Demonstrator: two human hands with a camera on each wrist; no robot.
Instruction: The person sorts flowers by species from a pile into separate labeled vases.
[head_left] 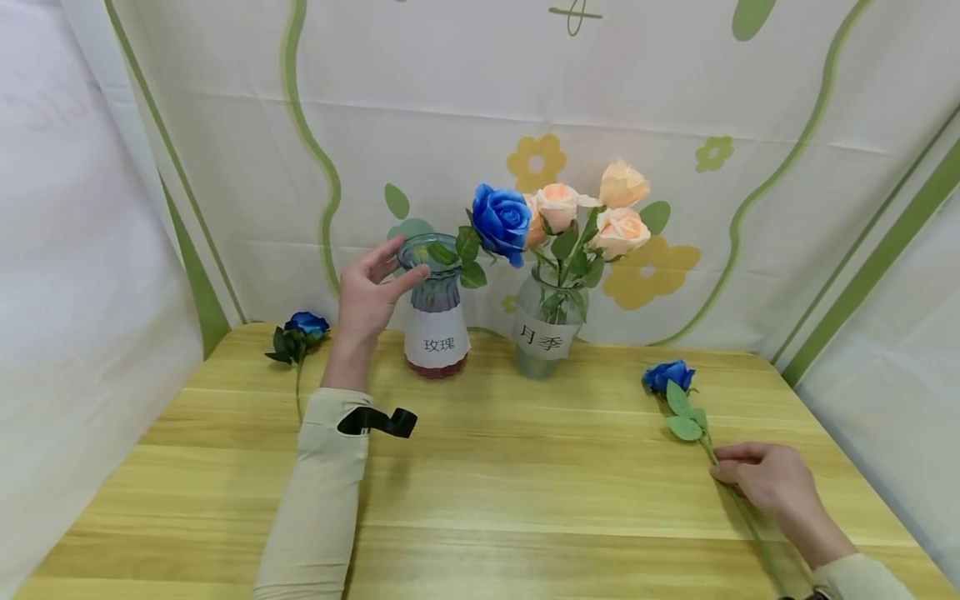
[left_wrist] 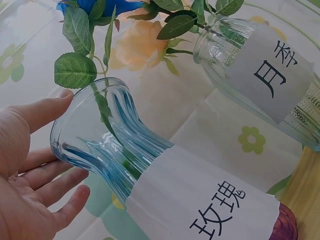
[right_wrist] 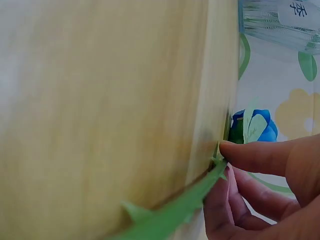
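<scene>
My left hand (head_left: pixel 367 300) holds the flared rim of a blue-tinted glass vase (left_wrist: pixel 140 145), its thumb on the near side and fingers on the far side. The paper label on this vase (head_left: pixel 437 339) reads 玫瑰. A blue rose (head_left: pixel 501 223) stands in it, leaning right, its stem visible through the glass in the left wrist view. On the right, my right hand (head_left: pixel 772 487) pinches the green stem (right_wrist: pixel 175 210) of another blue rose (head_left: pixel 670 377) between thumb and fingers. That rose lies along the tabletop, its bloom pointing away from me.
A clear glass vase (head_left: pixel 534 358) labelled 月季 holds several peach roses (head_left: pixel 621 232) beside the blue-tinted one. At the left of the wooden table (head_left: pixel 480 500) lies a third blue rose (head_left: pixel 306 323). A white printed cloth (head_left: pixel 480 75) hangs close behind the vases.
</scene>
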